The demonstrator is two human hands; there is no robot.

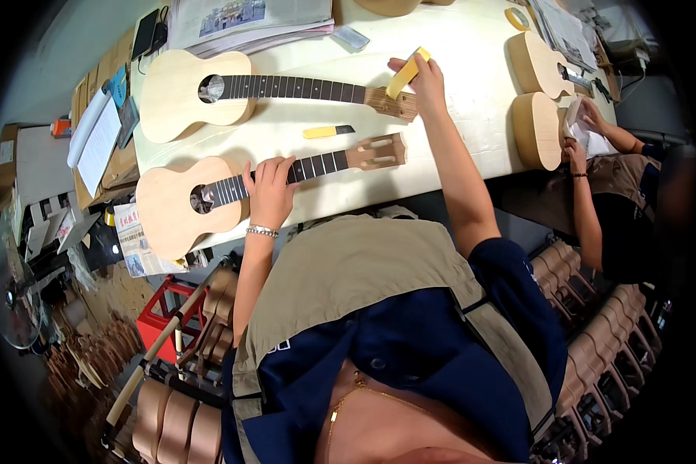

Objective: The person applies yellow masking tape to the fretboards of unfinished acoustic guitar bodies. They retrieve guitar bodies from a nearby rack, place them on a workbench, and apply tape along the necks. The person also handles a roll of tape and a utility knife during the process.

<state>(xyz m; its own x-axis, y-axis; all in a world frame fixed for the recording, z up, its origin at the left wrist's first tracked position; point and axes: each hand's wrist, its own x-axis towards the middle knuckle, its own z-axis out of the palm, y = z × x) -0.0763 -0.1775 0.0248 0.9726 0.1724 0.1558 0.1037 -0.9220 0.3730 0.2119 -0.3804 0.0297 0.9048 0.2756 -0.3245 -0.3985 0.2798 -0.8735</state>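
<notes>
near ukulele (170,203): wearer's side of far ukulele (236,87) | left fingers (267,168): curled over near ukulele's neck, holding it | right fingers (435,69): pinched around yellow tape roll (407,73), at far ukulele's headstock

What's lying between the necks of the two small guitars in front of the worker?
The head view shows a yellow-handled knife with a dark blade on the pale tabletop, between the far neck and near neck, touching neither.
</notes>
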